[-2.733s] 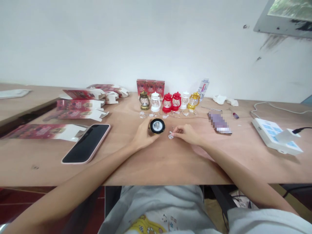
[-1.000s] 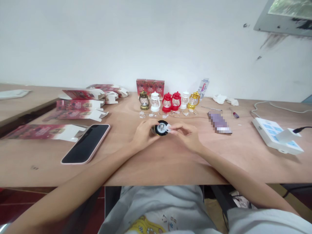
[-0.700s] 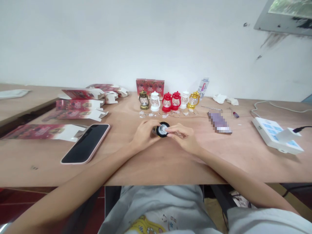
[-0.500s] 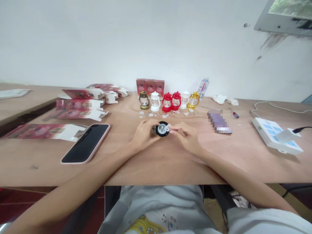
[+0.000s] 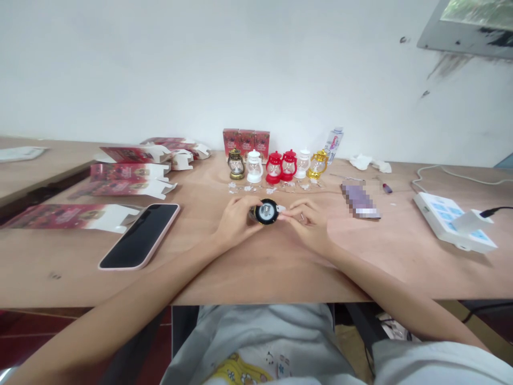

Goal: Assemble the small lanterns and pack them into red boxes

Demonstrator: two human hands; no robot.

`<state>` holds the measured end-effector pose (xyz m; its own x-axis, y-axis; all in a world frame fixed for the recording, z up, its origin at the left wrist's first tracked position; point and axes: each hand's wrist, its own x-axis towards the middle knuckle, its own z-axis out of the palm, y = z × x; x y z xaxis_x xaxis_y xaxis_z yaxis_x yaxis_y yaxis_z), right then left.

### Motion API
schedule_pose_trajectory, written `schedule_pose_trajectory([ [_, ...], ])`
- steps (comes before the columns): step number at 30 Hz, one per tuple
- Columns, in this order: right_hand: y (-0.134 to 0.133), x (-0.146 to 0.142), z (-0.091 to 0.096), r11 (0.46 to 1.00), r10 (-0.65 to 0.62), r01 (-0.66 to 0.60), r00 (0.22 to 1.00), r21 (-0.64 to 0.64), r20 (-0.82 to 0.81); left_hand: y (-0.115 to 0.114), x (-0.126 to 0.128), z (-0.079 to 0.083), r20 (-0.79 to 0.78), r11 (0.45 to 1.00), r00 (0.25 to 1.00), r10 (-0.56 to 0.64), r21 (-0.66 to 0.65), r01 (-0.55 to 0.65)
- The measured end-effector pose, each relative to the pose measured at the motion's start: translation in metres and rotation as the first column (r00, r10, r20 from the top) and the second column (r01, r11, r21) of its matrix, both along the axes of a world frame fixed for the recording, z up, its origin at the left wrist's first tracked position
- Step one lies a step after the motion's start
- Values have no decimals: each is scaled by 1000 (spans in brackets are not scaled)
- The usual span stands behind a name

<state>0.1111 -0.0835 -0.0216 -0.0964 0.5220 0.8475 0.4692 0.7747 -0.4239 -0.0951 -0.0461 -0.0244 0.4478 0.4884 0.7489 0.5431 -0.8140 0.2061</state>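
Observation:
My left hand is wrapped round a small black-and-gold lantern, tipped so that its round base with a pale disc faces me. At the base's right edge, my right hand pinches a small whitish piece, too small to name. A thin, shiny bit shows among the right fingers. Beyond my hands stand a bronze lantern, a white lantern, a red lantern and a gold lantern, with another red and another white one among them. Small white and metal bits lie before them.
Red boxes stand behind the lanterns, near a white-and-blue tube. Flattened red cartons and a phone lie at left. Rightward are a purple, blurred-out item, crumpled tissue and a power strip with cables.
The whitish piece in my right hand has shifted right, from over the pale disc to the base's edge. My left hand and the lantern have hardly moved.

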Motion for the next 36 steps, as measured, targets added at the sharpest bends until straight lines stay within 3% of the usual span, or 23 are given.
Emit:
schedule_pose_trajectory([
  [7, -12, -8, 9, 991, 74, -99, 968, 93, 241, -1, -1, -1, -94, 993, 995, -19, 115, 30],
  [11, -10, -8, 9, 973, -26, -63, 925, 222, 379, -1, -1, 1, -95, 992, 996, 4, 127, 8],
  [16, -8, -7, 6, 926, -95, -62, 916, 371, 390, -3, 0, 2, -81, 987, 997, 2, 157, 11],
  [22, -5, -8, 1, 942, -72, -60, 924, 330, 375, -4, 1, 2, -85, 974, 996, -20, 224, 39],
  [28, -8, -7, 3, 955, -64, -56, 921, 292, 384, -5, 1, 3, -72, 984, 997, -7, 176, 20],
  [33, -11, -7, 5, 984, 26, -87, 935, 157, 354, -5, 1, 2, -101, 988, 995, 7, 152, 8],
  [36, -12, -10, 8, 996, 45, -61, 968, 58, 249, -5, 0, 2, -119, 980, 993, -15, 196, 38],
])
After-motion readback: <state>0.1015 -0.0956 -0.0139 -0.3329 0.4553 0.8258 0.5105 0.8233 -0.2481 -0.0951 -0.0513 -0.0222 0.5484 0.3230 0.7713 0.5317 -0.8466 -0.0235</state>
